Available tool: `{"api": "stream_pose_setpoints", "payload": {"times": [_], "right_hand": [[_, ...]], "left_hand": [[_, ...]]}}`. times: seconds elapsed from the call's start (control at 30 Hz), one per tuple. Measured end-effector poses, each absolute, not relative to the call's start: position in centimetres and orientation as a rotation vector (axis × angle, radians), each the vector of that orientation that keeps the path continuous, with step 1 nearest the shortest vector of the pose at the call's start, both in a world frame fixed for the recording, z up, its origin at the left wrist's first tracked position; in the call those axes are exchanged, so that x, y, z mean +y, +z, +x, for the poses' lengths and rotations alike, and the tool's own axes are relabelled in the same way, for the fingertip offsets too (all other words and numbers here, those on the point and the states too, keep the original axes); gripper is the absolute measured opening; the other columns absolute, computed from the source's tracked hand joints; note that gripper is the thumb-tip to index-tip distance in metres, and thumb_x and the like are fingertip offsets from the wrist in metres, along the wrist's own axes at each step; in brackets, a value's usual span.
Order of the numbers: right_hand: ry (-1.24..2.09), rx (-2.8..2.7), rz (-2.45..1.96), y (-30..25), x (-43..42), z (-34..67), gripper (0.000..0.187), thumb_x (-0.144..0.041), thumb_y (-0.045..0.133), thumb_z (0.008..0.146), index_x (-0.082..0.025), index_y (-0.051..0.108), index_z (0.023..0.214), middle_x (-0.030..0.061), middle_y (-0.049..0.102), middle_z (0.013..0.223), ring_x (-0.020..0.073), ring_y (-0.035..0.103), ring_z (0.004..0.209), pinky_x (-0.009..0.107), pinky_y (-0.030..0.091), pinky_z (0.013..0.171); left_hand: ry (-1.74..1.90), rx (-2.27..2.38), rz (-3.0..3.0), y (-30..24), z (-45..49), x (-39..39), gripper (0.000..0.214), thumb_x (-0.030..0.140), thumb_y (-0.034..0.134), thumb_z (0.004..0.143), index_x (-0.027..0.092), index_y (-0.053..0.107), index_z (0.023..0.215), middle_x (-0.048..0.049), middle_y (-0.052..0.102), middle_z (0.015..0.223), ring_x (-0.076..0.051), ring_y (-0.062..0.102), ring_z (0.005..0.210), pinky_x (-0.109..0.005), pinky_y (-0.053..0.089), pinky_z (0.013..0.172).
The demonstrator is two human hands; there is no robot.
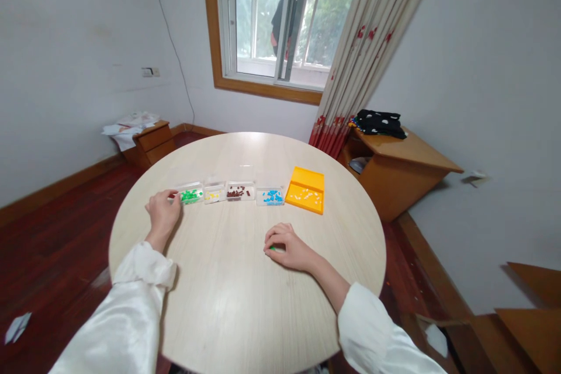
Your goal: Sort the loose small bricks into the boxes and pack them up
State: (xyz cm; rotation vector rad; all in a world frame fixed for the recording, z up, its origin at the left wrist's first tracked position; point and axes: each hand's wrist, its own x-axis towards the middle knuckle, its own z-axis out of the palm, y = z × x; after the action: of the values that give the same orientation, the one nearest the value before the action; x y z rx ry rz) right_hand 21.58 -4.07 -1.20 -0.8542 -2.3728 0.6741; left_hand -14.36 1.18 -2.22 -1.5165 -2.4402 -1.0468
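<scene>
My left hand (pixel 163 211) is at the left end of a clear plastic box of small green pieces (pixel 191 196); its curled fingers close on the box's edge, and the fingertips are partly hidden. Over the middle of the table, my right hand (pixel 287 246) is closed, with a small green piece (pixel 273 248) showing under its fingers. To the right of the green pieces stand clear boxes of yellow pieces (pixel 213 195), dark brown pieces (pixel 237 191) and blue pieces (pixel 272 196). An open orange-yellow case (pixel 308 176) with small white pieces (pixel 307 195) ends the row.
Everything stands on a round pale wooden table (pixel 236 304). Beyond it are a window (pixel 263 17) and a curtain (pixel 350 64). A wooden desk (pixel 390 169) with folded dark cloth (pixel 380 123) is at the right, a small cabinet (pixel 153 143) at the left. A person (pixel 277 26) is outside.
</scene>
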Motion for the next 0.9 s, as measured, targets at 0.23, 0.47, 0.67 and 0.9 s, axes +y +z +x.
{"api": "stream_pose_setpoints", "payload": {"times": [0.23, 0.47, 0.67, 0.9], "right_hand": [[0.7, -2.375, -0.858, -1.0, -4.1, 21.5, 0.008, -0.016, 0.064, 0.081, -0.02, 0.063, 0.073, 0.0011, 0.066, 0.085, 0.0162, 0.057, 0.089, 0.037, 0.035, 0.087], [0.708, -2.252, -0.901, -1.4, -3.7, 21.4, 0.009, -0.014, 0.061, 0.081, -0.018, 0.062, 0.074, 0.0008, 0.065, 0.08, 0.0157, 0.058, 0.083, 0.036, 0.037, 0.084], [0.692, -2.0, -1.024, -2.0, -3.3, 21.5, 0.01, -0.02, 0.056, 0.083, -0.019, 0.063, 0.077, 0.0021, 0.066, 0.077, 0.0152, 0.059, 0.075, 0.031, 0.043, 0.074], [0.6, -1.725, -1.102, -2.7, -2.1, 22.0, 0.014, -0.029, 0.053, 0.084, -0.02, 0.064, 0.08, 0.0041, 0.067, 0.082, 0.0158, 0.059, 0.075, 0.029, 0.046, 0.065]], "left_hand": [[-1.028, -2.465, -1.506, -2.2, -14.2, 0.8, 0.03, 0.03, 0.043, 0.081, 0.015, 0.066, 0.093, -0.0138, 0.067, 0.094, -0.029, 0.057, 0.094, -0.041, 0.039, 0.082], [-1.046, -2.475, -1.502, -2.0, -14.2, 0.6, 0.028, 0.029, 0.044, 0.08, 0.015, 0.065, 0.093, -0.013, 0.066, 0.095, -0.029, 0.056, 0.096, -0.042, 0.038, 0.083], [-1.054, -2.493, -1.496, -2.0, -14.2, 0.6, 0.028, 0.03, 0.045, 0.08, 0.016, 0.065, 0.092, -0.0126, 0.066, 0.095, -0.029, 0.057, 0.092, -0.043, 0.039, 0.084], [-1.073, -2.487, -1.496, -1.9, -14.3, 0.6, 0.029, 0.031, 0.045, 0.081, 0.016, 0.066, 0.093, -0.013, 0.066, 0.095, -0.028, 0.057, 0.091, -0.043, 0.039, 0.084]]}}
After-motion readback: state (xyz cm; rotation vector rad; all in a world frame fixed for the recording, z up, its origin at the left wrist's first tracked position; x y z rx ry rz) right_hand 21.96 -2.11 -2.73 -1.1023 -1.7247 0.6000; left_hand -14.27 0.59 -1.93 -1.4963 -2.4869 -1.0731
